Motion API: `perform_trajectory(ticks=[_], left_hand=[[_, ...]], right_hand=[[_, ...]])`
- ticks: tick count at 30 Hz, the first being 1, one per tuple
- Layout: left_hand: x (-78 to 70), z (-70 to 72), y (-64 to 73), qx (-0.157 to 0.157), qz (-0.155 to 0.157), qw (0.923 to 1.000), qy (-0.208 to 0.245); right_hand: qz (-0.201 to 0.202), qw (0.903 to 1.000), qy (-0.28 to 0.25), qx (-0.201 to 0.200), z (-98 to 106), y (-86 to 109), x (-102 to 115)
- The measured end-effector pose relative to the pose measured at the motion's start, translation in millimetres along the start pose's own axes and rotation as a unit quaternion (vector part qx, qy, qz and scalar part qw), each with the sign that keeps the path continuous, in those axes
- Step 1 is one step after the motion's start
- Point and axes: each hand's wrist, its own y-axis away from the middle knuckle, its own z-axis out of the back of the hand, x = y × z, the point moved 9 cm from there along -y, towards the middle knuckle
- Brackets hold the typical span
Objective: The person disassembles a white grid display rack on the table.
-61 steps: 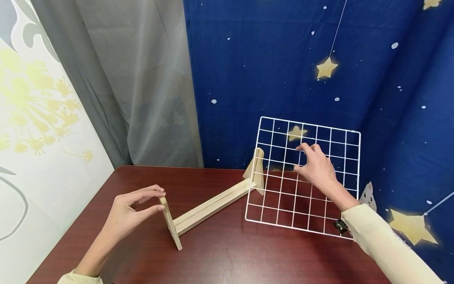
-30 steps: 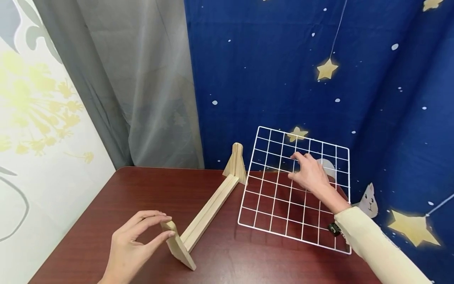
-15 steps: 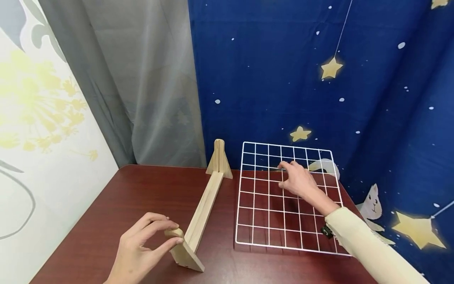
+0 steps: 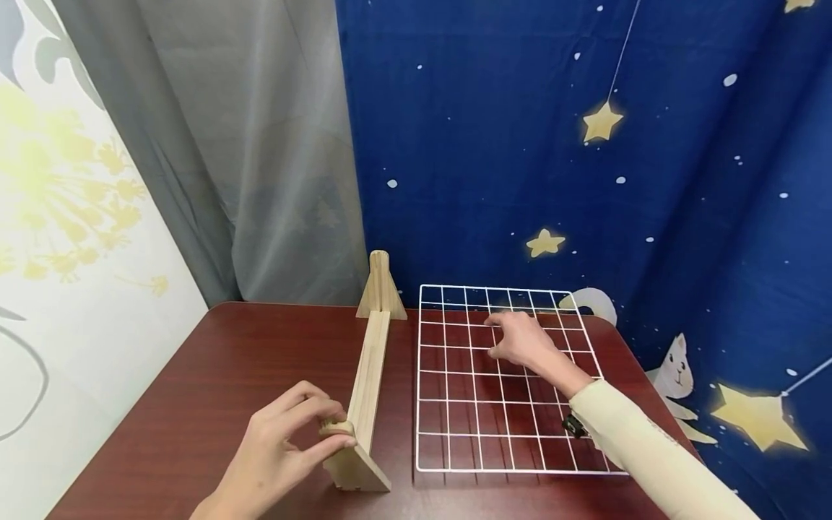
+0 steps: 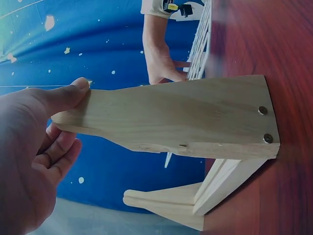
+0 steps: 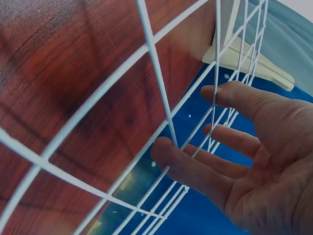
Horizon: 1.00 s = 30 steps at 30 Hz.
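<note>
My left hand (image 4: 279, 440) pinches the rounded top of the near end board on a pale wooden stand (image 4: 372, 368). A long bar joins that board to a matching far board (image 4: 380, 292). In the left wrist view the near board (image 5: 171, 112) has two screws (image 5: 262, 110) low on its outer face. Right of the stand, my right hand (image 4: 523, 343) holds a white wire grid panel (image 4: 419, 404) by its middle wires, thumb and fingers reaching into its cells in the right wrist view. The grid lies nearly level over the table, its shadow showing below.
Both things are on or over a dark red wooden table (image 4: 247, 354). Behind its far edge hang a grey curtain (image 4: 292, 180) and a blue starry curtain (image 4: 481, 144). A white patterned wall (image 4: 71, 332) runs along the left.
The grid has come down and left, tilting from steep to nearly level. The stand has swung from slanting to pointing almost straight away, its near end moving right and toward me.
</note>
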Motion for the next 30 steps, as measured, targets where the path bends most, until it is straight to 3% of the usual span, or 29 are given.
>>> perform_trajectory(ticks=[7,19,30], left_hand=[[7.3,-0.2,-5.7,0.011,-0.009,0.9999,-0.009],[15.9,8.0,-8.2,0.0,-0.008,0.9998,-0.02],[25.0,10.1,-2.3,0.007,0.023,0.9997,-0.007]], right_hand=[[-0.01,0.9997,0.001,0.023,-15.8,-9.7,5.1],[-0.037,0.9967,0.022,0.069,-47.8,-28.6,18.5],[-0.042,0.9957,0.028,0.078,-58.9,-32.4,26.1]])
